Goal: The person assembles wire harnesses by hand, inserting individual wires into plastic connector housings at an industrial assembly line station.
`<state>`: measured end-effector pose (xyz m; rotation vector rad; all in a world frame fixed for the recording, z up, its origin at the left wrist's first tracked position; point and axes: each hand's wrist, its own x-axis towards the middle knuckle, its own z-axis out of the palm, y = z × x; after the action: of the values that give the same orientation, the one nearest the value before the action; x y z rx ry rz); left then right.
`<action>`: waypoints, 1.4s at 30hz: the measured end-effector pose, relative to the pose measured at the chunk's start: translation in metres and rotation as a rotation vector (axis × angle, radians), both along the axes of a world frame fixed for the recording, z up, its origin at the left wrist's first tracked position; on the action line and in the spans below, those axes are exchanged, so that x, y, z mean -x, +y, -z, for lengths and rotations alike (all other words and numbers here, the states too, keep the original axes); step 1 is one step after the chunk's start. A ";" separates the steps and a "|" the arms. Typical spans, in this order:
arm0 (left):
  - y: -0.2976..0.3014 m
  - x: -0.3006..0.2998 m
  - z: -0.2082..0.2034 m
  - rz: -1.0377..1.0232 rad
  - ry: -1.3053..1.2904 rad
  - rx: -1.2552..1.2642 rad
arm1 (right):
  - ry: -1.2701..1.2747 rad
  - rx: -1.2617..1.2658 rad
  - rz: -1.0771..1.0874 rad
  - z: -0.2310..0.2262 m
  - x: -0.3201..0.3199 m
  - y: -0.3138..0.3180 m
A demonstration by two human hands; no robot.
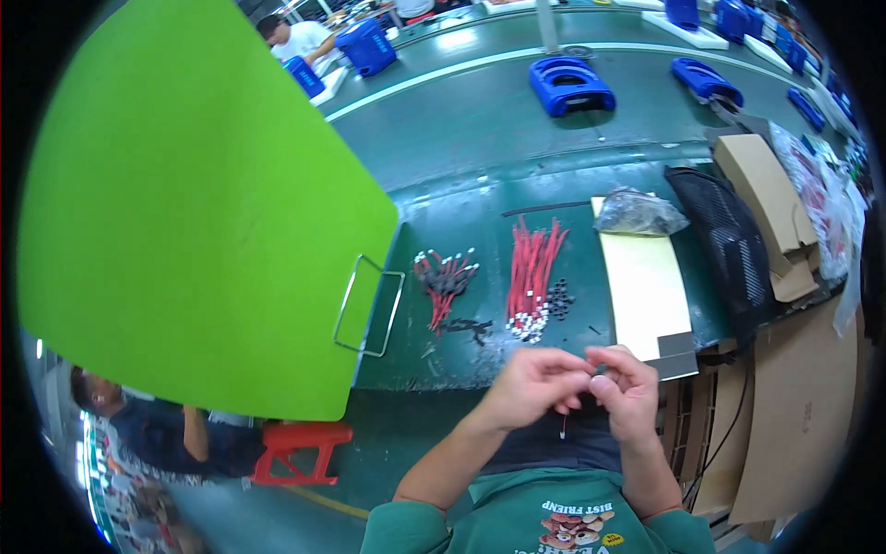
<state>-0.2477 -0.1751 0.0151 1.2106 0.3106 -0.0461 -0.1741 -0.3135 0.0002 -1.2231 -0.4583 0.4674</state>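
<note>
My left hand (540, 380) and my right hand (626, 388) meet in front of my body near the bench's front edge, fingertips pinched together. A thin red wire (565, 423) with a small white connector hangs below my left fingers. Between the fingertips is a small dark piece (598, 370), mostly covered by the fingers. On the bench ahead lies a long bundle of red wires (530, 268) with white connectors at the near end. Beside it sits a pile of small black parts (558, 300). Further left is a bunch of red wires with black pieces around them (446, 282).
A large green panel (203, 212) with a wire handle (369, 307) stands at left. At right are a pale yellow board (644, 291), a plastic bag (639, 212), black mesh (724, 242) and cardboard (771, 203). Blue plastic housings (571, 86) sit on the line beyond; people are nearby.
</note>
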 end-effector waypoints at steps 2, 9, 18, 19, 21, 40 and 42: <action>-0.011 -0.001 0.012 0.130 -0.057 0.060 | -0.203 -0.090 -0.020 0.007 -0.004 0.001; -0.017 0.010 0.018 0.043 -0.065 0.232 | 0.055 0.085 -0.012 -0.005 -0.013 -0.016; -0.016 0.014 0.016 -0.003 -0.067 0.409 | 0.281 -0.301 0.155 -0.011 -0.017 -0.007; -0.013 0.014 0.017 -0.019 -0.075 0.467 | 0.213 -0.338 0.081 -0.007 -0.019 -0.010; -0.015 0.011 0.022 -0.024 -0.080 0.536 | 0.141 -0.363 0.018 -0.008 -0.024 -0.018; -0.032 0.011 0.026 -0.357 -0.249 0.331 | -0.576 0.465 -0.150 -0.032 -0.014 -0.022; -0.032 0.012 0.026 -0.382 -0.246 0.317 | -0.627 0.446 -0.090 -0.028 -0.012 -0.019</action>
<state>-0.2596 -0.2068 -0.0108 0.8165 0.3007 0.3700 -0.1625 -0.3329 0.0286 -1.7911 -0.9820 0.2566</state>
